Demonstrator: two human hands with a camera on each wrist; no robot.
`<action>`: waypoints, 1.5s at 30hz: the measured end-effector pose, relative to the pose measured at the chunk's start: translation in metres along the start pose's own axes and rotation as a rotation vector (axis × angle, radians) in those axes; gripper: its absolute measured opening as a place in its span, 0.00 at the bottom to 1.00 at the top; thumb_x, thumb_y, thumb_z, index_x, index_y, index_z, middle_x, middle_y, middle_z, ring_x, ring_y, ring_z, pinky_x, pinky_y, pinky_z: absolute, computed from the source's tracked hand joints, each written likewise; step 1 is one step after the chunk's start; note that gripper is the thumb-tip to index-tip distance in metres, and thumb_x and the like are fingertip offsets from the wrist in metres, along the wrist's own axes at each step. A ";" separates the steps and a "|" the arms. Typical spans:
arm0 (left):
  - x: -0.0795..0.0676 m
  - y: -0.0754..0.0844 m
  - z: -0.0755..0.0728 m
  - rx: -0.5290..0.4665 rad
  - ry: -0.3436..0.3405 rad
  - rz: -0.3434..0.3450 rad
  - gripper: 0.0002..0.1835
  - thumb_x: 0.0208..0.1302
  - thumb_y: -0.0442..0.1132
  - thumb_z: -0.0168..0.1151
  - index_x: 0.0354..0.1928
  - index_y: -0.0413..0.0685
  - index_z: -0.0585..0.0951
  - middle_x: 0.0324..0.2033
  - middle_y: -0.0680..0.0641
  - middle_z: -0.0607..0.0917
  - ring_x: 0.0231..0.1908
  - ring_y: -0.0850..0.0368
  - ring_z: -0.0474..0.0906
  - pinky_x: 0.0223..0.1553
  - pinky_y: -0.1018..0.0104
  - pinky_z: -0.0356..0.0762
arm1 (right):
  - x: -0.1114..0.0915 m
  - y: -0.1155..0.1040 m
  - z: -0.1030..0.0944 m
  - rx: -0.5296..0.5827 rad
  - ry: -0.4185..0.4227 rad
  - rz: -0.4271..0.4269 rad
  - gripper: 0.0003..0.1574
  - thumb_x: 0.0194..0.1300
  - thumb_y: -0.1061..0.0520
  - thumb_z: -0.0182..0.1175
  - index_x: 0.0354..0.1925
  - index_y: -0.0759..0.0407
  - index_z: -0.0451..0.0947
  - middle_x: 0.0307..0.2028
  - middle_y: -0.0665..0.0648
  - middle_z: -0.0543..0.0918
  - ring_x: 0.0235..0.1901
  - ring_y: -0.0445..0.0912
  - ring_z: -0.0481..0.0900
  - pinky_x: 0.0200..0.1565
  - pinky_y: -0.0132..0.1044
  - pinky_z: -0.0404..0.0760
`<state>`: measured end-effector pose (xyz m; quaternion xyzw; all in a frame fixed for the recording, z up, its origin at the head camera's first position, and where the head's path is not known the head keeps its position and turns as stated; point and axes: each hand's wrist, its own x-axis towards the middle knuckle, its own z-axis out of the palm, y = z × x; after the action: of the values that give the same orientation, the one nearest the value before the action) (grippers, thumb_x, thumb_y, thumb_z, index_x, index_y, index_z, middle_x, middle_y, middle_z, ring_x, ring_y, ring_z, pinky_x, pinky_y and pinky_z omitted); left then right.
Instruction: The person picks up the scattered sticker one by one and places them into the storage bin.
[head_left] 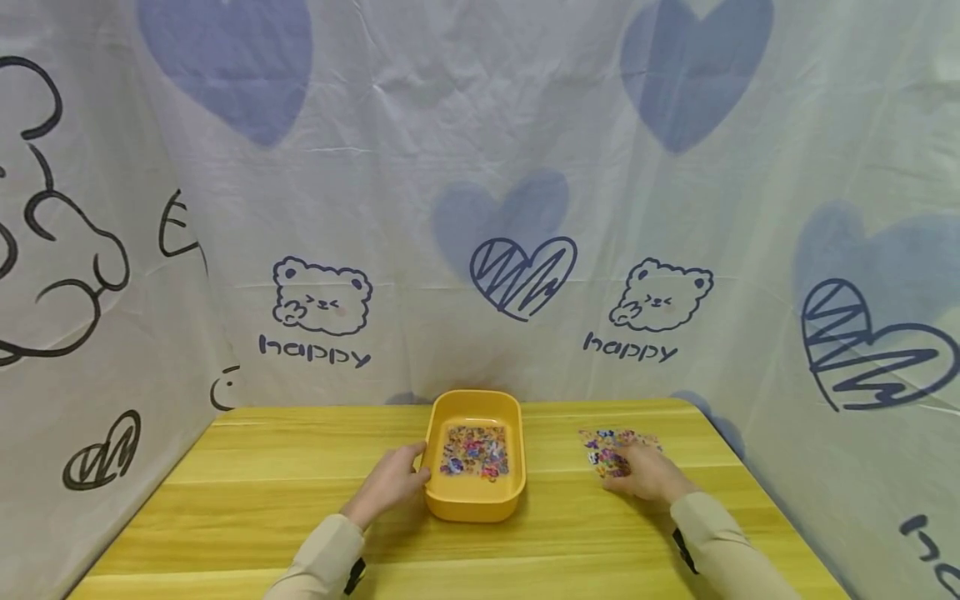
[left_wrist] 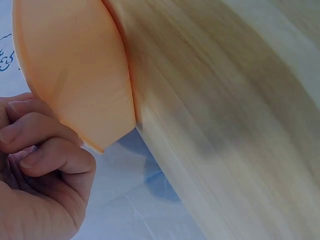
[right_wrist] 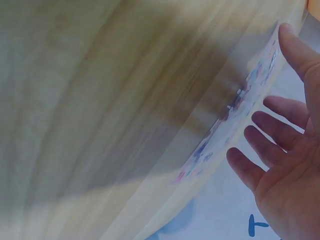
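Observation:
A yellow plastic bin (head_left: 474, 510) stands at the middle of the table. My left hand (head_left: 392, 483) is at its left side, index finger and thumb at the rim; in the left wrist view the other fingers are curled beside the bin wall (left_wrist: 75, 65). Flat in the bin lies a squarish, colourful, patterned layer (head_left: 474, 454), like a sticker sheet. A similar patterned sheet (head_left: 600, 457) lies on the table to the right, partly hidden under my right hand (head_left: 647, 473). That hand's fingers are spread and relaxed over it, the thumb near its edge in the right wrist view.
The yellow wood-grain table (head_left: 300, 467) extends to both sides of the bin. Behind it and along both sides hangs a white cloth (head_left: 420, 108) printed with hearts and bears, close to the table's far edge.

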<state>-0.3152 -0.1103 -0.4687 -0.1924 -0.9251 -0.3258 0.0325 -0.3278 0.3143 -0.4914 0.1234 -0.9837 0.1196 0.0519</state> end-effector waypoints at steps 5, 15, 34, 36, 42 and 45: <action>0.000 0.002 -0.001 0.002 -0.013 -0.018 0.25 0.59 0.35 0.55 0.59 0.31 0.67 0.36 0.41 0.80 0.18 0.60 0.71 0.16 0.66 0.70 | 0.003 -0.004 0.003 -0.008 -0.003 0.020 0.45 0.47 0.37 0.65 0.54 0.65 0.71 0.48 0.64 0.77 0.47 0.58 0.75 0.48 0.53 0.71; -0.002 0.005 0.000 -0.070 -0.026 -0.007 0.20 0.59 0.32 0.52 0.53 0.33 0.71 0.13 0.50 0.77 0.09 0.60 0.70 0.10 0.68 0.68 | 0.004 -0.004 0.008 0.014 -0.046 0.055 0.47 0.49 0.35 0.63 0.55 0.67 0.69 0.50 0.66 0.75 0.49 0.60 0.73 0.50 0.54 0.68; -0.003 0.006 0.000 -0.093 -0.019 -0.002 0.15 0.59 0.30 0.50 0.48 0.33 0.73 0.11 0.48 0.75 0.08 0.59 0.70 0.09 0.68 0.69 | 0.002 -0.014 0.012 -0.051 0.024 -0.128 0.24 0.53 0.46 0.63 0.43 0.61 0.79 0.38 0.56 0.79 0.41 0.51 0.76 0.45 0.48 0.73; -0.002 0.006 0.000 -0.087 -0.018 -0.005 0.16 0.58 0.31 0.51 0.49 0.33 0.73 0.11 0.49 0.75 0.08 0.60 0.70 0.09 0.68 0.68 | 0.001 -0.017 0.011 -0.061 0.027 -0.159 0.25 0.54 0.47 0.63 0.46 0.61 0.78 0.41 0.56 0.79 0.43 0.52 0.76 0.47 0.49 0.72; -0.002 0.006 0.000 -0.067 -0.019 -0.016 0.20 0.59 0.31 0.51 0.54 0.32 0.70 0.11 0.50 0.75 0.08 0.59 0.70 0.09 0.68 0.68 | 0.001 -0.023 0.013 -0.122 0.074 -0.256 0.16 0.56 0.51 0.62 0.42 0.57 0.76 0.33 0.52 0.79 0.33 0.47 0.76 0.36 0.44 0.75; -0.002 0.006 0.000 -0.057 -0.023 -0.018 0.21 0.59 0.32 0.51 0.55 0.32 0.70 0.11 0.50 0.75 0.09 0.59 0.70 0.09 0.69 0.68 | 0.002 -0.025 0.015 -0.144 0.081 -0.247 0.24 0.56 0.55 0.62 0.52 0.57 0.73 0.39 0.56 0.80 0.37 0.49 0.78 0.40 0.45 0.76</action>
<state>-0.3112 -0.1067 -0.4657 -0.1886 -0.9174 -0.3501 0.0135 -0.3240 0.2865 -0.5000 0.2344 -0.9642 0.0464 0.1147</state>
